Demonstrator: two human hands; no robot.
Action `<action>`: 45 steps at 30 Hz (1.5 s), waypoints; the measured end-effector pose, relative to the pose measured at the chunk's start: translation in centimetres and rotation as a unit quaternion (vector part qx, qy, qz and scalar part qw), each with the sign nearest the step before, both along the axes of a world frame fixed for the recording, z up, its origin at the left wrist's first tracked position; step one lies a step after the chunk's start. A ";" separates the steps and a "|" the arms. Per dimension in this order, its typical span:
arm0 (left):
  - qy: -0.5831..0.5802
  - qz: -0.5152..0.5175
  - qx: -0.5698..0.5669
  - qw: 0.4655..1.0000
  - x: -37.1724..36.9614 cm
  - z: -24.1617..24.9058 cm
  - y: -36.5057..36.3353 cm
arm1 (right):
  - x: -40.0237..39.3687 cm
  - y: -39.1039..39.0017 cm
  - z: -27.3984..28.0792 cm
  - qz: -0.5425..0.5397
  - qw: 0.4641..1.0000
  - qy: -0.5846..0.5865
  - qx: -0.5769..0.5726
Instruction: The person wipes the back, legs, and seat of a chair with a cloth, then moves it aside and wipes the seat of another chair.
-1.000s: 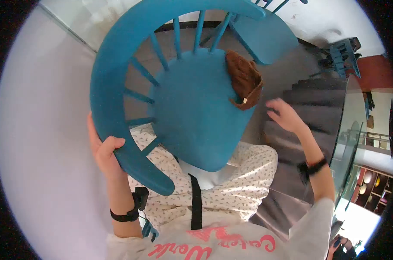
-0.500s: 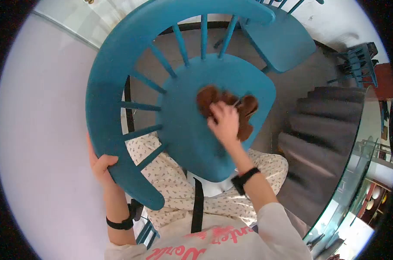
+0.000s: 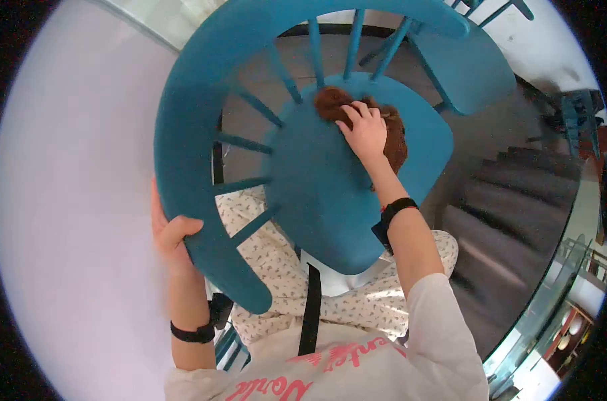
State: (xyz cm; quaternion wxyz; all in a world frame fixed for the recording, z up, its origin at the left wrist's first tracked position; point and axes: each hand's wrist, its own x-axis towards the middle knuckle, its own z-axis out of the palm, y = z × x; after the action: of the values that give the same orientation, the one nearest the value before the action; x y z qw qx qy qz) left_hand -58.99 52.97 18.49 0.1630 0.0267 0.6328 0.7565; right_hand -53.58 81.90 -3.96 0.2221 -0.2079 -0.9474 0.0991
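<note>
A blue wooden chair with a curved back rail (image 3: 189,127) and thin spindles stands in front of me. My left hand (image 3: 173,237) grips the lower part of this rail, thumb on its near face and the fingers partly hidden behind it. On the blue seat (image 3: 323,200) lies a bunched brown cloth (image 3: 398,137). My right hand (image 3: 367,132) presses down on the cloth with bent fingers, holding it against the seat. Brown folds stick out on both sides of the fingers.
Another blue chair (image 3: 467,73) stands behind at the upper right. Dark stairs (image 3: 504,234) curve down on the right beside a glass railing (image 3: 537,307). A white wall (image 3: 82,200) rises close on the left. More blue furniture (image 3: 581,120) is at the far right.
My right hand has slid the brown cloth farther from me across the seat. The left hand keeps its hold on the rail. The whole view has shifted slightly.
</note>
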 end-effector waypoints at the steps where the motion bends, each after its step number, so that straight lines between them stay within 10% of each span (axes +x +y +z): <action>1: 0.001 -0.003 -0.001 1.000 0.2 0.2 0.3 | -0.2 -0.3 -0.1 -0.032 0.999 -0.003 -0.007; 14: -0.030 0.013 -0.008 0.999 -2.3 -2.5 -0.1 | 10.1 -17.2 0.7 0.148 0.964 -0.116 -0.187; 30: -0.051 -0.027 -0.005 0.998 -1.7 -4.6 3.6 | -4.2 -8.7 -5.4 0.085 0.978 -0.146 -0.121; 45: -0.044 -0.032 -0.005 0.998 -2.7 -6.2 3.5 | 10.0 -14.6 -1.0 0.112 0.949 -0.190 -0.225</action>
State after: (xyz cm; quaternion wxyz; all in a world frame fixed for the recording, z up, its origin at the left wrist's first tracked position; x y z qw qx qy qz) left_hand -61.71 56.47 12.25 0.2153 0.0131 0.6272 0.7484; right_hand -43.61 67.26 -4.92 -0.0267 -0.1601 -0.9423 0.2928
